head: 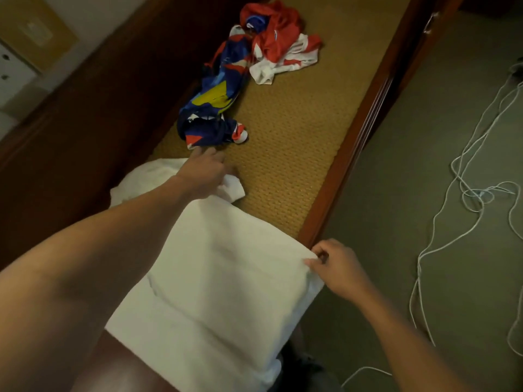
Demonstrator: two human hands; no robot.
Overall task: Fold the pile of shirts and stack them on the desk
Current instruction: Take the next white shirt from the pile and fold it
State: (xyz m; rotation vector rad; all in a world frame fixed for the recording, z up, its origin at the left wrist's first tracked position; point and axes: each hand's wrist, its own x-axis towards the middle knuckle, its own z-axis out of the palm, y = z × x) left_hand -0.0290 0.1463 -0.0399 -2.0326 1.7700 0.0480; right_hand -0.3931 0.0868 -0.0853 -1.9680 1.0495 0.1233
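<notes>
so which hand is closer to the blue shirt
Left. The left hand reaches almost to the blue shirt; the right hand is well behind, pinching the white shirt.

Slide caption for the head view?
Right hand pinches white shirt edge, left hand rests on its far end; blue shirt and red shirt lie crumpled.

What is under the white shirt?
The shirt lies on the woven mat and hangs past the desk edge. Anything else beneath it is covered, so I cannot tell.
</notes>
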